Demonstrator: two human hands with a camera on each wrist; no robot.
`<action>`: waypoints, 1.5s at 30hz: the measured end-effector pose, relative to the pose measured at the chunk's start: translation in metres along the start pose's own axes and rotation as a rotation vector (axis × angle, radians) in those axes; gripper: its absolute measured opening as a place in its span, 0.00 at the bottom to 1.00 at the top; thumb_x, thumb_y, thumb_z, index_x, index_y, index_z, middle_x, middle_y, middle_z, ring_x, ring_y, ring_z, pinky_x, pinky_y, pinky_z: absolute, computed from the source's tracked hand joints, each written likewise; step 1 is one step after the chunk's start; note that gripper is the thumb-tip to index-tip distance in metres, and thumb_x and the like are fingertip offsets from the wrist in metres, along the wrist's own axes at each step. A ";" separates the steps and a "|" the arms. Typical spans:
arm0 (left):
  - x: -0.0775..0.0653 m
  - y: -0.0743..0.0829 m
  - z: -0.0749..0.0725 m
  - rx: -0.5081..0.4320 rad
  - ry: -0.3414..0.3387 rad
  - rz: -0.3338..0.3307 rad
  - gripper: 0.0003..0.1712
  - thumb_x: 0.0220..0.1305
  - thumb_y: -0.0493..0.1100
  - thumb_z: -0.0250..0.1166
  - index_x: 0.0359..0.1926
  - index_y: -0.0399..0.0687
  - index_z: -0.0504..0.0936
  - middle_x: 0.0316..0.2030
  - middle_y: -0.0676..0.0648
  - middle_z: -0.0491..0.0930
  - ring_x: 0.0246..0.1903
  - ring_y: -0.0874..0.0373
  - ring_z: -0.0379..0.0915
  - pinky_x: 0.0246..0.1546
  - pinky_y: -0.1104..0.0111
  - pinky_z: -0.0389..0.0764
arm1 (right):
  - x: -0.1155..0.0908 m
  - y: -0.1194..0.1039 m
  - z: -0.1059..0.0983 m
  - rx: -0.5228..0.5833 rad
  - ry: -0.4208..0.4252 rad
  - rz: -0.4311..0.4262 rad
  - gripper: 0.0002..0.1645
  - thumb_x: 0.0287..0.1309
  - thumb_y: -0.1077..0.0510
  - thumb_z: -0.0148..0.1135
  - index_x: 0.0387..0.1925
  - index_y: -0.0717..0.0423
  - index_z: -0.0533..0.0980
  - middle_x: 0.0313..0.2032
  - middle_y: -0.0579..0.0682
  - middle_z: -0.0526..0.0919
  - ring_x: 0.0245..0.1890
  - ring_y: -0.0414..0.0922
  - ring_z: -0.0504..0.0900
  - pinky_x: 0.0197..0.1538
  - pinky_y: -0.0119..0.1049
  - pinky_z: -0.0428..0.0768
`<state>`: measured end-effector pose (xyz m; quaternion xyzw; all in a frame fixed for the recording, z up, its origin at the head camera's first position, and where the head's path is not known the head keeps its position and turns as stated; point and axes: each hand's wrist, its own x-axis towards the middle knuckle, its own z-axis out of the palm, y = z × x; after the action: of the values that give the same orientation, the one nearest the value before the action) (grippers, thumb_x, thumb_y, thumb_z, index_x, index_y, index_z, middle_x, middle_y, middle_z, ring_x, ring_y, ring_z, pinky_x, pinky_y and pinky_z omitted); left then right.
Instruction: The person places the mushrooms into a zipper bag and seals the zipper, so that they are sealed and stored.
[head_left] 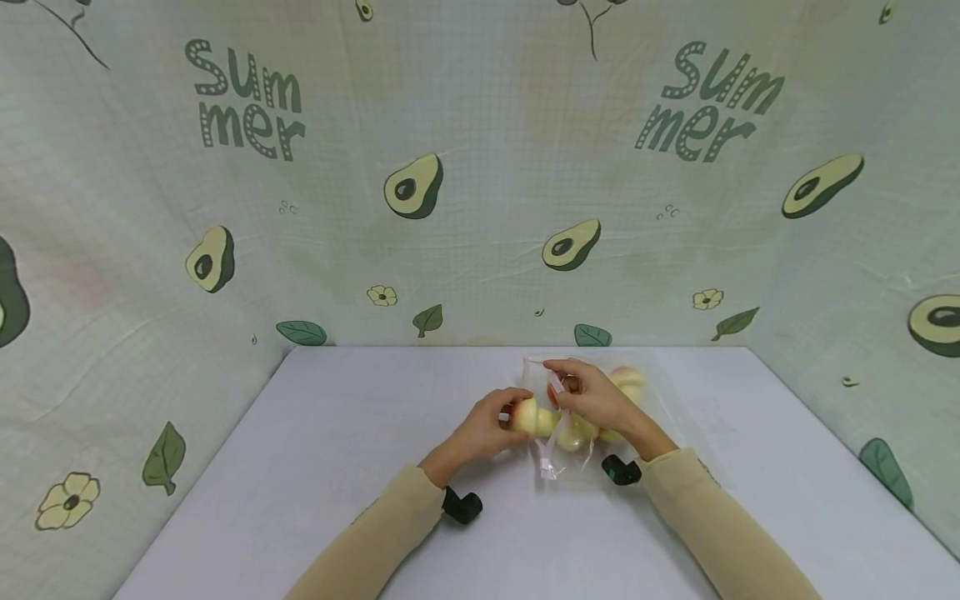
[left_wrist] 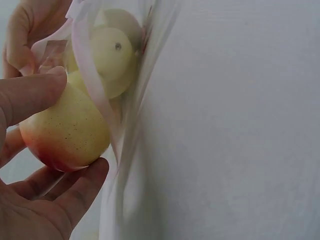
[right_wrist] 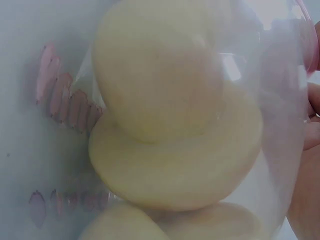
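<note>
My left hand grips a yellow pear with a red blush and dark speckles. The pear's narrow end points into the mouth of a clear zip bag edged with pink strips. Across from it, my right hand pinches the bag's edge near the opening from above. Inside the bag lie several more yellow pears, pressed together behind the clear film. The left wrist view shows the pink edge running beside the gripped pear, with thumb on one side of the fruit and fingers below.
The bag lies on a white table, toward its back edge. A cloth backdrop printed with avocados and leaves rises behind and at both sides. Black wrist cameras hang under both sleeves. Pink printed marks show on the bag.
</note>
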<state>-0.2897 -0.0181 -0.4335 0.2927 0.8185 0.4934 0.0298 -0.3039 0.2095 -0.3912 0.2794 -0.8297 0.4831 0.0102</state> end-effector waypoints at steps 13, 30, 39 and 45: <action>0.002 -0.002 0.007 0.024 0.031 -0.027 0.35 0.54 0.36 0.71 0.64 0.46 0.71 0.50 0.46 0.72 0.50 0.53 0.71 0.46 0.71 0.78 | 0.000 -0.002 -0.001 -0.020 0.006 0.018 0.33 0.50 0.73 0.56 0.61 0.68 0.68 0.36 0.57 0.74 0.26 0.42 0.71 0.26 0.29 0.72; 0.002 -0.003 0.010 -0.112 0.047 0.035 0.23 0.58 0.30 0.65 0.56 0.39 0.75 0.53 0.42 0.74 0.54 0.49 0.72 0.52 0.58 0.76 | 0.000 0.000 -0.001 -0.037 0.009 -0.016 0.33 0.50 0.71 0.55 0.61 0.71 0.67 0.33 0.53 0.75 0.25 0.41 0.72 0.27 0.30 0.74; 0.003 -0.001 0.010 -0.064 0.071 0.018 0.21 0.56 0.32 0.67 0.52 0.40 0.78 0.47 0.46 0.75 0.49 0.54 0.75 0.45 0.73 0.78 | 0.001 -0.001 -0.001 -0.026 0.006 0.019 0.32 0.51 0.73 0.55 0.62 0.69 0.67 0.34 0.55 0.75 0.26 0.42 0.73 0.28 0.29 0.74; 0.006 0.001 0.016 -0.067 0.067 -0.008 0.20 0.56 0.33 0.69 0.52 0.41 0.79 0.46 0.47 0.75 0.47 0.55 0.76 0.44 0.74 0.78 | -0.001 -0.007 -0.002 -0.035 0.000 0.009 0.30 0.53 0.72 0.56 0.61 0.69 0.67 0.34 0.57 0.75 0.27 0.42 0.74 0.29 0.29 0.74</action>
<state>-0.2885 -0.0023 -0.4399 0.2719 0.8031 0.5300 0.0142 -0.3004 0.2087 -0.3854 0.2752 -0.8393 0.4687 0.0129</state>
